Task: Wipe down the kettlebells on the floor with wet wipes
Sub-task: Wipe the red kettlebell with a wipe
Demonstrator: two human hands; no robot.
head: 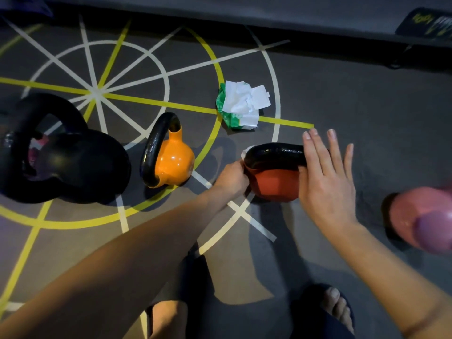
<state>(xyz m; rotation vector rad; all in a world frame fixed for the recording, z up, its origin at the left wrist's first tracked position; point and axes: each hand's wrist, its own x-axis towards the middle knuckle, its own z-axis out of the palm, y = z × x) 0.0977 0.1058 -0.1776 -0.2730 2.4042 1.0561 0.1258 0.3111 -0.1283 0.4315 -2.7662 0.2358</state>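
A red kettlebell with a black handle stands on the floor in the middle of the head view. My left hand is curled against its left side, where a bit of white wipe shows at the handle's end. My right hand lies flat with straight fingers against the kettlebell's right side and handle. An orange kettlebell stands to the left, and a large black kettlebell is further left. A pink kettlebell is at the right edge. An open green pack of wet wipes lies behind.
The dark floor carries yellow and white painted lines. A dark mat edge runs along the back. My foot in a dark sandal is at the bottom right. A purple-pink weight hides partly behind the black kettlebell.
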